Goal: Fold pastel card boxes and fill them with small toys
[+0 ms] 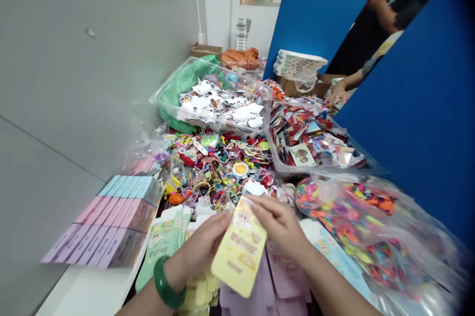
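Note:
A yellow printed card packet (240, 251) with rounded corners is held up in front of me, tilted slightly. My left hand (208, 237), with a green bangle (165, 281) at the wrist, grips its left edge. At the packet's upper right edge, my right hand (280, 222) has its fingers closed on it. Below lie stacks of similar packets: green (163, 239), yellow (198, 289), purple (263, 286) and light blue (336, 251). Just beyond the hands spreads a heap of small colourful hair ties and trinkets (218, 172).
Boxes in purple, pink and blue rows (115, 222) stand at left. Behind are a clear bin of white cutouts (218, 103) and a bin of cards (315, 137). Bags of bright pieces (371, 227) lie right, near a blue partition (419, 108). Another person's hand (338, 93) reaches in behind it.

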### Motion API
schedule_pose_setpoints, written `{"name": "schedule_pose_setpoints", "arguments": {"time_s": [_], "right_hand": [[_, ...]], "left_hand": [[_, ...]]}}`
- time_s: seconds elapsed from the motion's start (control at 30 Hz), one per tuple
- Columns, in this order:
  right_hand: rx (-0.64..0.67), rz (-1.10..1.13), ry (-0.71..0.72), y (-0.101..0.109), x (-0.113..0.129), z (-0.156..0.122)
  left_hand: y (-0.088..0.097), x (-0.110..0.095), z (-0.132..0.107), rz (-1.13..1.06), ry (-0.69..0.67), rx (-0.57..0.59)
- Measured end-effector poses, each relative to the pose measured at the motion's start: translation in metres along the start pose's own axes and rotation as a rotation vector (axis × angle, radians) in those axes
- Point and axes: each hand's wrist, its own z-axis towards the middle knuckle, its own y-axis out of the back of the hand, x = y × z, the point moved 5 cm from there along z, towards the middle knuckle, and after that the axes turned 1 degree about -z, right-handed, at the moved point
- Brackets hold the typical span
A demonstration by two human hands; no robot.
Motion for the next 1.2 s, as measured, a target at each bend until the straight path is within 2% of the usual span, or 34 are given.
{"name": "schedule_pose_setpoints", "arguments": {"time_s": [0.1, 0.17, 0.2, 0.23, 0.3, 0.4, 0.47, 0.5, 0.57, 0.67, 0.73, 0.77, 0.83, 0.87, 0.9, 0.97, 1.07, 1.13, 1.2], "right_hand": [[-0.05, 0.262, -0.297, -0.002, -0.013, 0.004], [0.073, 0.287, -0.351, -0.01, -0.015, 0.009], [0.153, 0.259, -0.336, -0.011, -0.015, 0.014], [0.206, 0.243, -0.306, -0.009, -0.015, 0.021], [0.183, 0.285, -0.219, 0.01, -0.016, 0.044], [-0.093, 0.517, -0.097, 0.052, -0.018, 0.082], [-0.219, 0.612, -0.024, 0.061, -0.015, 0.096], [-0.266, 0.671, 0.004, 0.056, -0.013, 0.098], [-0.332, 0.834, 0.039, 0.032, -0.005, 0.091], [-0.257, 0.956, 0.036, -0.018, 0.008, 0.07], [-0.259, 0.818, 0.081, -0.031, 0.013, 0.063], [-0.303, 0.63, 0.125, -0.027, 0.014, 0.063], [-0.418, 0.096, 0.213, -0.003, 0.015, 0.071], [-0.477, -0.262, 0.246, 0.014, 0.016, 0.078], [-0.497, -0.433, 0.241, 0.034, 0.012, 0.088], [-0.53, -0.601, 0.209, 0.081, 0.004, 0.108], [-0.488, -0.827, 0.077, 0.143, -0.011, 0.133], [-0.386, -0.923, -0.031, 0.167, -0.027, 0.143], [-0.289, -0.983, -0.116, 0.179, -0.042, 0.149]], "left_hand": [[0.008, -0.022, 0.001, 0.271, -0.31, -0.095], [0.003, -0.034, 0.0, 0.492, -0.527, -0.084], [0.0, -0.036, 0.001, 0.555, -0.584, -0.056], [-0.001, -0.036, 0.003, 0.568, -0.589, -0.036], [0.003, -0.032, 0.01, 0.456, -0.504, -0.06], [0.013, -0.025, 0.019, 0.125, -0.386, -0.142], [0.011, -0.024, 0.023, -0.081, -0.376, -0.101], [0.008, -0.024, 0.026, -0.177, -0.373, -0.062], [-0.001, -0.024, 0.031, -0.337, -0.362, 0.002], [-0.011, -0.023, 0.038, -0.47, -0.379, -0.003], [-0.015, -0.019, 0.039, -0.484, -0.369, -0.013], [-0.017, -0.015, 0.038, -0.471, -0.352, -0.003], [-0.018, -0.008, 0.033, -0.396, -0.303, 0.038], [-0.018, -0.005, 0.03, -0.334, -0.283, 0.059], [-0.016, -0.003, 0.026, -0.259, -0.272, 0.072], [-0.008, -0.003, 0.021, -0.096, -0.277, 0.061], [0.006, -0.009, 0.017, 0.069, -0.361, 0.0], [0.013, -0.015, 0.015, 0.153, -0.443, -0.014], [0.017, -0.019, 0.014, 0.251, -0.506, -0.021]]}}
